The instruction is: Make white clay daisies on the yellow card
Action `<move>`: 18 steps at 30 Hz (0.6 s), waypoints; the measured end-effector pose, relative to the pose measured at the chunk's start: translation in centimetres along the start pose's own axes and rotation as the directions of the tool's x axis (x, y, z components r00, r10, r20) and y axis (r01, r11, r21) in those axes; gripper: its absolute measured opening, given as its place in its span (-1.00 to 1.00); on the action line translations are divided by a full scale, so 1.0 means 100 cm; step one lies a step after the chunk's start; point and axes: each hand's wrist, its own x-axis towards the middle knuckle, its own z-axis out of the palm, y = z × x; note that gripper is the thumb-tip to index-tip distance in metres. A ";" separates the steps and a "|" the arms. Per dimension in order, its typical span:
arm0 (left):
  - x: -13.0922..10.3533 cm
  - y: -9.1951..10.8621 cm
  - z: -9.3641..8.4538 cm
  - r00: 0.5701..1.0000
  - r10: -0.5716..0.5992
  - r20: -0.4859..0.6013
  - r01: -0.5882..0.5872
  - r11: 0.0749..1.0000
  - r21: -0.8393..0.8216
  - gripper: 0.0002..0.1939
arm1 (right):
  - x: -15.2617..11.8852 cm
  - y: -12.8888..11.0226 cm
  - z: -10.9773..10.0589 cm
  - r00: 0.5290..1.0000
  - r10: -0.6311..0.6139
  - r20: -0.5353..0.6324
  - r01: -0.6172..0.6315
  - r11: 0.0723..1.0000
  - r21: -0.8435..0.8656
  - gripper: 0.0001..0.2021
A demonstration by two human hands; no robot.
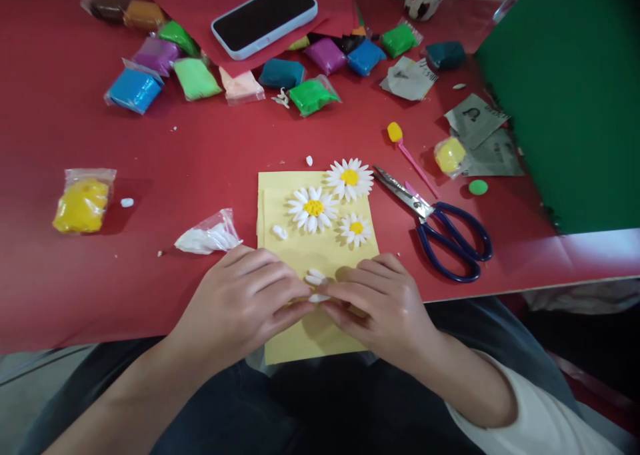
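Observation:
Between the fingertips of my left hand (255, 292) and my right hand (383, 298) is a small white clay petal (319, 298), pinched from both sides. It is just above the yellow paper (290, 338). Right behind it, more white clay petals (315, 277) lie on the paper. Farther up the sheet are three clay daisies with yellow centres: one at the left (313, 208), one at the upper right corner (349, 176) and a smaller one (356, 228) below that. A loose white clay piece (280, 232) rests left of them.
Blue-handled scissors (450, 235) and a pink stick tool (417, 168) lie to the right. Left are a bag of white clay (210, 234) and a bag of yellow clay (83, 204). Several coloured clay packets and a phone (265, 16) lie behind; a green board (565, 102) stands right.

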 end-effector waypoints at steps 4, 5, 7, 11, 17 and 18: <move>0.000 0.000 0.000 1.000 -0.009 -0.028 0.008 1.000 -0.022 -0.89 | 0.002 -0.002 -0.001 0.999 0.005 -0.031 -0.003 0.999 0.046 -0.93; 0.000 0.000 0.000 0.999 -0.008 -0.039 0.007 1.000 -0.025 -0.91 | 0.002 -0.002 -0.001 0.999 0.005 -0.034 -0.003 0.999 0.051 -0.92; 0.000 0.000 0.000 0.998 -0.011 -0.060 0.009 1.000 -0.030 -0.94 | 0.003 -0.002 -0.001 0.999 0.006 -0.048 -0.003 0.998 0.056 -0.91; 0.002 0.001 0.000 0.995 -0.031 -0.092 0.026 0.998 -0.054 -0.86 | 0.003 0.000 -0.002 0.996 0.015 -0.089 -0.008 0.997 0.078 -0.95; 0.002 0.003 0.000 0.991 -0.042 -0.131 0.033 0.997 -0.071 -0.95 | 0.005 -0.001 -0.006 0.996 0.040 -0.079 -0.033 0.995 0.090 -0.89; 0.002 0.003 0.000 0.990 -0.046 -0.133 0.037 0.997 -0.071 -0.95 | 0.005 -0.001 -0.007 0.995 0.046 -0.086 -0.038 0.995 0.093 -0.91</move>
